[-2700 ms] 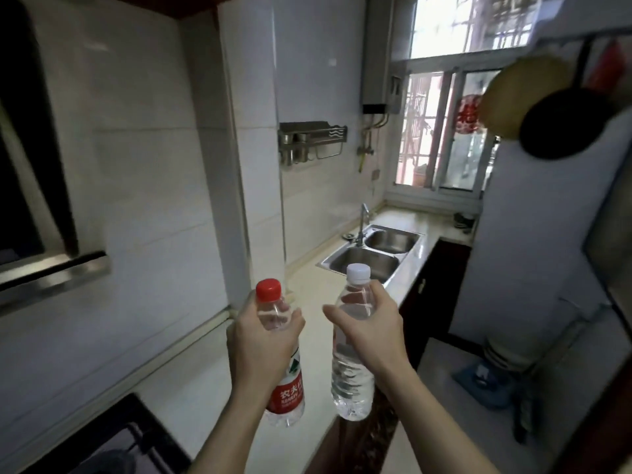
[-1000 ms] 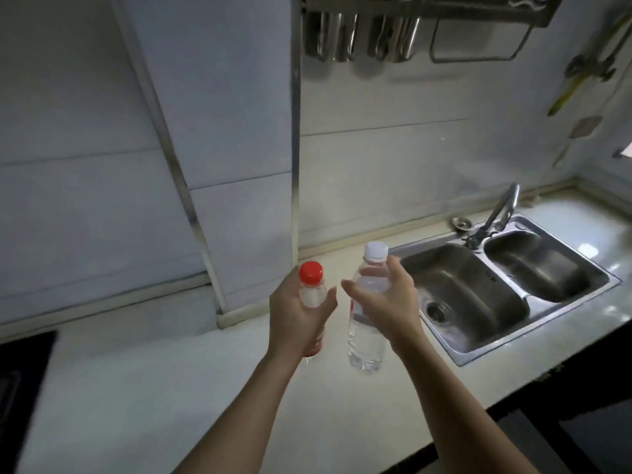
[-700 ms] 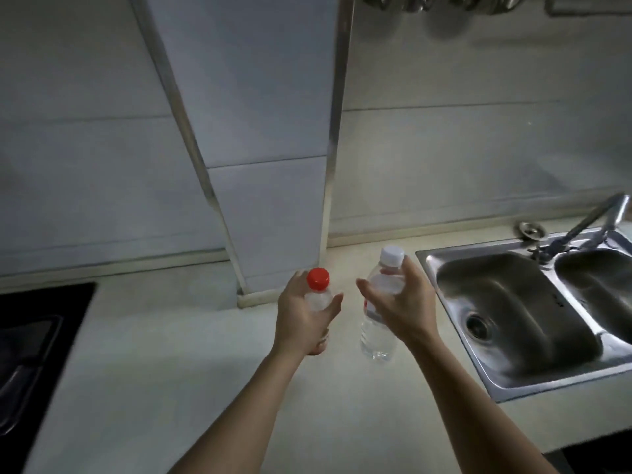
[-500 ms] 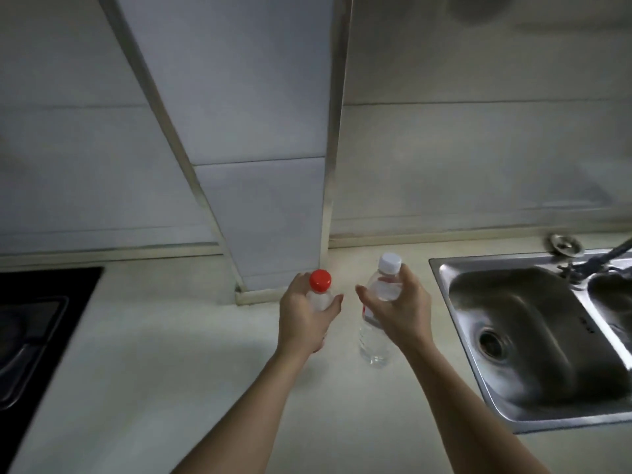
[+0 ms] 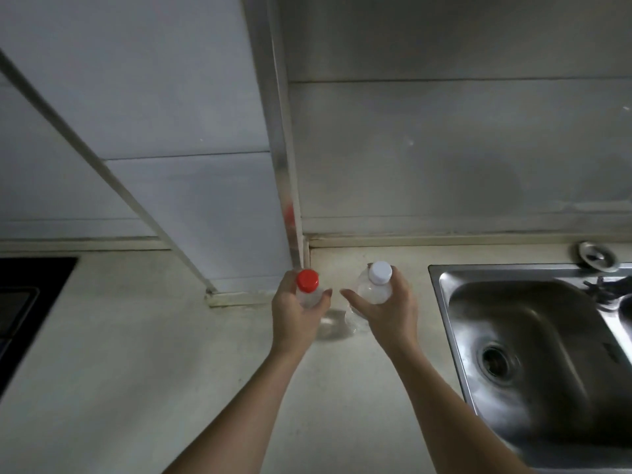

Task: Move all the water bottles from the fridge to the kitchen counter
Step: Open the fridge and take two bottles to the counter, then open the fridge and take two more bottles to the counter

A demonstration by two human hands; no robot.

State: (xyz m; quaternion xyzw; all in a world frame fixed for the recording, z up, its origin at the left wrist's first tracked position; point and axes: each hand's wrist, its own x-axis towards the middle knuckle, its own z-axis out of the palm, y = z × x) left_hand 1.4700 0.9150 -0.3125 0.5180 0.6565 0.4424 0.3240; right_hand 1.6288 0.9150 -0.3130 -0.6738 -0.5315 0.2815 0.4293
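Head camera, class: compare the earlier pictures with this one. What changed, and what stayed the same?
Both bottles came down toward the counter near the wall column. The left hand still grips the red-capped bottle; the right hand still grips the white-capped bottle. Nothing released.

Pale kitchen counter (image 5: 136, 371), running along the tiled wall. Set into it: steel sink (image 5: 533, 354) at right, dark hob (image 5: 24, 302) at left (only partly visible).

Both bare forearms reach forward side by side, wrists nearly level. The left hand (image 5: 297, 314) is curled closed, thumb tip pointing toward the right hand (image 5: 388, 311), which is likewise curled, its thumb pointing back, the two tips just apart.
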